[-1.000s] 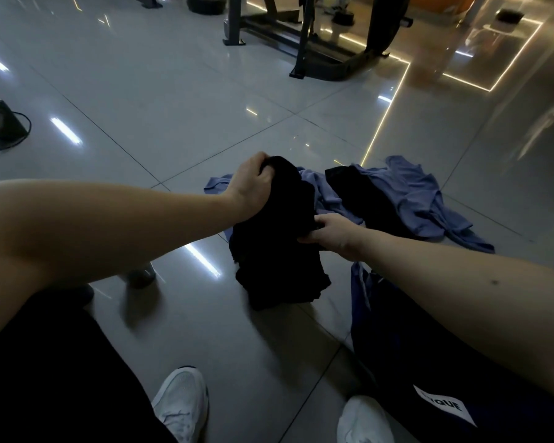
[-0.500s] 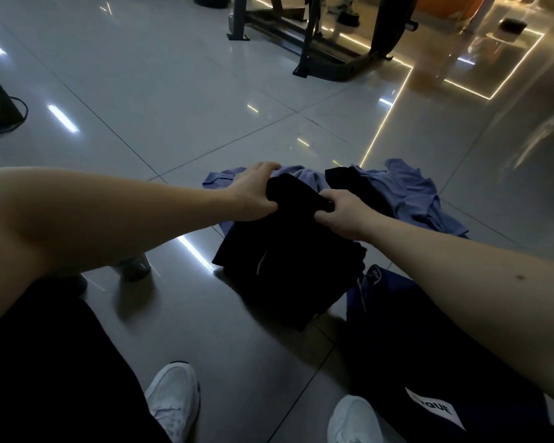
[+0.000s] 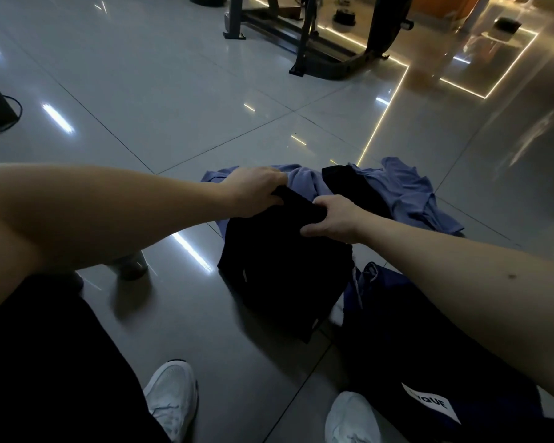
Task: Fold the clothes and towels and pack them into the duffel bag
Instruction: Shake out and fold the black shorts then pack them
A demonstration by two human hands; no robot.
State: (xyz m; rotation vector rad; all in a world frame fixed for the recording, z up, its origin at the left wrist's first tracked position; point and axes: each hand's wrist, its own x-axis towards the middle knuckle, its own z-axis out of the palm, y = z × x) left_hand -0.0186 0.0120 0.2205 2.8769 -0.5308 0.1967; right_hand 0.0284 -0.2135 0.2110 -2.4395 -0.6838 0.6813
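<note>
Fingers of left hand (image 3: 256, 193) and right hand (image 3: 333, 219) curled, pinching top edge of a black fabric garment (image 3: 285, 266). It hangs between them over the glossy grey tiled floor (image 3: 173, 91). Just behind: crumpled blue-violet clothes (image 3: 406, 193). Just beside, right: dark navy duffel bag (image 3: 413, 330), white label.

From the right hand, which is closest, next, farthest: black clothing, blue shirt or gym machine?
1. black clothing, gripped in the right hand.
2. blue shirt, on the floor just beyond.
3. gym machine, far back.
</note>
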